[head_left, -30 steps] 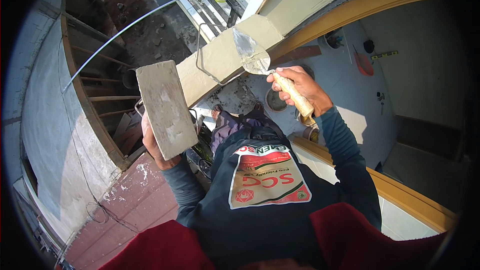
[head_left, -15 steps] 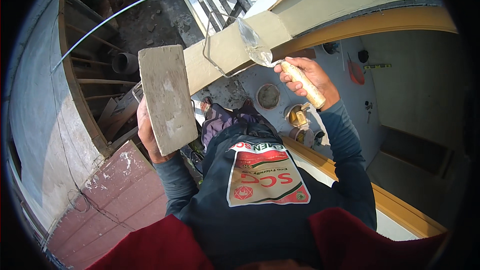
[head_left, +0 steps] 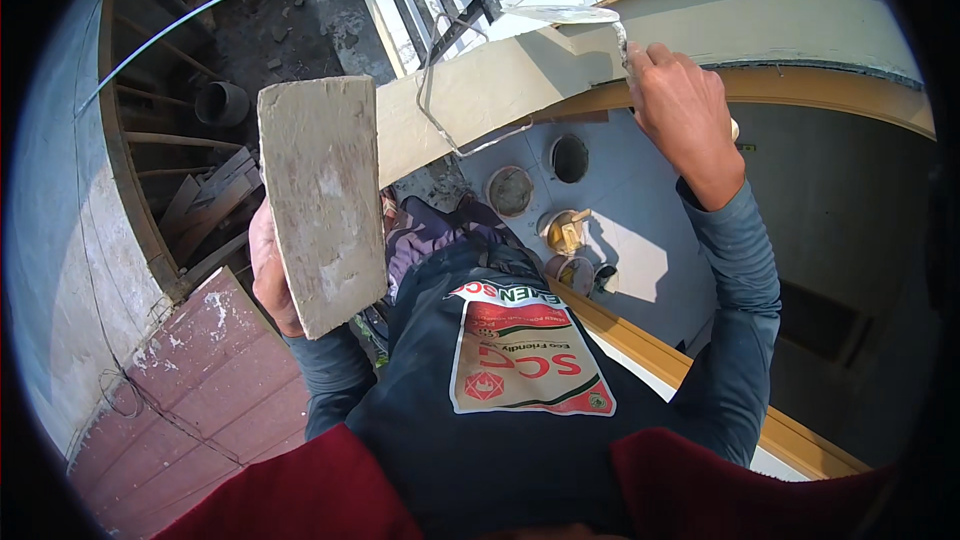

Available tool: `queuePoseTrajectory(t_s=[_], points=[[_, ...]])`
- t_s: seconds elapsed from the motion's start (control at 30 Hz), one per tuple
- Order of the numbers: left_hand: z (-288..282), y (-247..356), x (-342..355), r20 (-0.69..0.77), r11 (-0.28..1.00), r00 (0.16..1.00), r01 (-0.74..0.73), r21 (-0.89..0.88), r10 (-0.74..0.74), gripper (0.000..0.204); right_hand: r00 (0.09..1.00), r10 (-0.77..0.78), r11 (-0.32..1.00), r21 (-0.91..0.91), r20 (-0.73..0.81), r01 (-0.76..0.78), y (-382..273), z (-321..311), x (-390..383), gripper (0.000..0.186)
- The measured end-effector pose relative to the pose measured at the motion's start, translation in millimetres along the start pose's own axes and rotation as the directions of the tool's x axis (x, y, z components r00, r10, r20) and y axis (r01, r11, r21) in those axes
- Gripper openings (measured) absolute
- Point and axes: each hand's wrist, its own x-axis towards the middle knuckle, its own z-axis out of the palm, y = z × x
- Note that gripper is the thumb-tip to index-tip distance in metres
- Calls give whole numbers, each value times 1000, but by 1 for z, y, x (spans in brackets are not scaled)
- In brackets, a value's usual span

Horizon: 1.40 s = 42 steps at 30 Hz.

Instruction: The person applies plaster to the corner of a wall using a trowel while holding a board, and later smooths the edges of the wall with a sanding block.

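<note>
Right hand (head_left: 685, 115): fingers wrapped tightly round the handle of a pointing trowel (head_left: 565, 14), its blade at the curved wall's (head_left: 480, 95) far edge, contact unclear. Left hand (head_left: 270, 275): gripping a rectangular plasterer's board (head_left: 325, 200) at left, fingertips hidden behind.

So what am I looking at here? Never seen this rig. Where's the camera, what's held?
No robot: these are a person's two bare hands. The view looks down from the left of two wide fisheye cameras on the head, so straight edges bend. The left hand holds a rectangular board, which partly hides its grip. The right hand holds a trowel near a pale ledge; contact is unclear. A bent wire crosses the ledge. Below, buckets stand on a tiled floor.
</note>
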Motion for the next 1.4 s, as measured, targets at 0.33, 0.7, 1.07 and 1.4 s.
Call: queuePoseTrajectory(t_s=[0.33, 0.7, 1.07, 1.4], points=[[-3, 6, -11, -218, 990, 966, 138, -26, -140, 68, 948, -313, 927, -200, 57, 318, 23, -6, 59, 13], [-5, 19, -5, -180, 980, 968, 150, -135, -173, 73, 958, -248, 953, -144, 141, 268, 43, -14, 50, 9], [0, 17, -7, -319, 975, 924, 174, -138, -210, 78, 940, -273, 961, 5, 203, 277, 32, -23, 47, 11], [-1, 18, -9, -294, 972, 930, 187, -143, -222, 79, 926, -268, 963, 71, 265, 259, 33, -26, 47, 23]])
